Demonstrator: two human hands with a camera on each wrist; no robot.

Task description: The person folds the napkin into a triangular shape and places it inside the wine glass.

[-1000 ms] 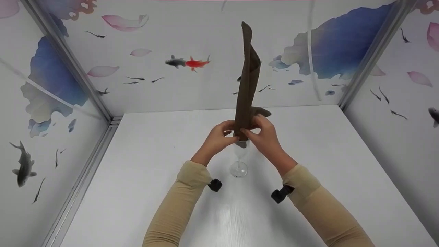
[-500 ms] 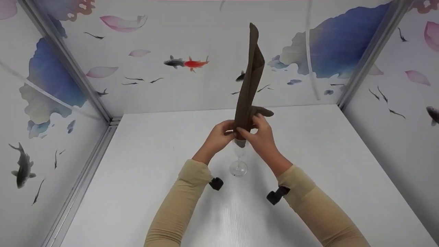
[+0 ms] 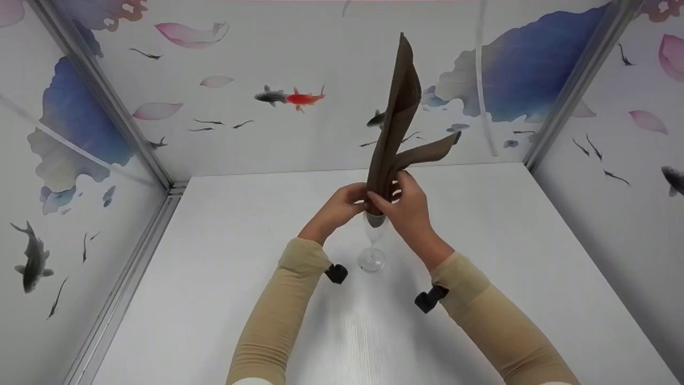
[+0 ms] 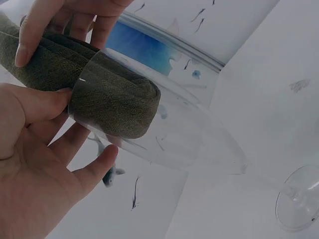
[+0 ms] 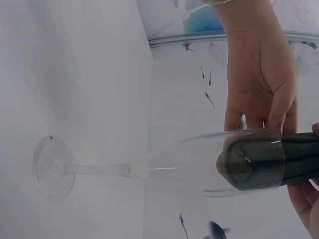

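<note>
A brown cloth napkin [image 3: 395, 123], folded into a tall shape, stands with its rounded lower end inside the mouth of a stemmed clear glass [image 5: 164, 169]. Its upper part leans right, and a side flap [image 3: 430, 151] sticks out to the right. My left hand [image 3: 340, 206] holds the napkin from the left, right at the rim, thumb in front and fingers behind. From the other side my right hand [image 3: 407, 206] pinches it just above the rim. In the left wrist view the napkin's end [image 4: 119, 99] fills the top of the bowl.
The glass foot [image 3: 372, 260] rests on a white table [image 3: 240, 299]. Printed panels with fish and petals form the back wall [image 3: 320, 139] and both sides. Metal corner posts [image 3: 101, 96] stand left and right.
The napkin's top has tilted to the right. Its side flap has swung up and out to the right. Both hands keep holding it at the rim.
</note>
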